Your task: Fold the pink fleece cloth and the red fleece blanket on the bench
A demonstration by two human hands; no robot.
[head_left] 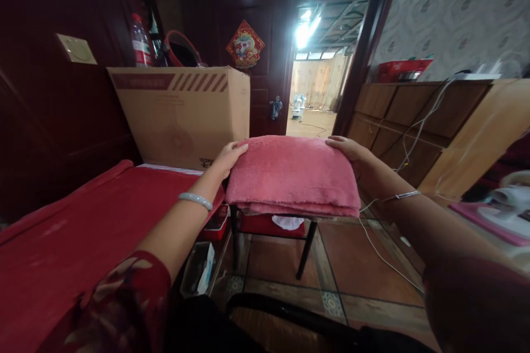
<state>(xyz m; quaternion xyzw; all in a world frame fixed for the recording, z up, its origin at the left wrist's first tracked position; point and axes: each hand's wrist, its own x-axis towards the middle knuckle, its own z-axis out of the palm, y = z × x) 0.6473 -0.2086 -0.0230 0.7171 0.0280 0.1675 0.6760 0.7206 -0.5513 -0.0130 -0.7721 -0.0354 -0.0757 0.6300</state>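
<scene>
A pink plush cloth [293, 174], folded in layers with its open edges toward me, lies over a dark-legged stool [308, 251] in front of me. My left hand [229, 159] is closed on its far left corner, thumb on top; the other fingers are mostly hidden. At the far right corner my right hand [350, 150] grips the cloth, with fingertips over the upper surface and the rest tucked at the side. The top of the cloth bulges slightly between the hands. What lies inside the fold, if anything, is hidden.
To the left stand a red-covered surface [103, 215] and a large cardboard box [182, 116] with a bottle [141, 41] on top. A wooden cabinet [414, 116] is on the right, with a white cable [387, 253] trailing across the floor. Beyond is an open door [252, 85].
</scene>
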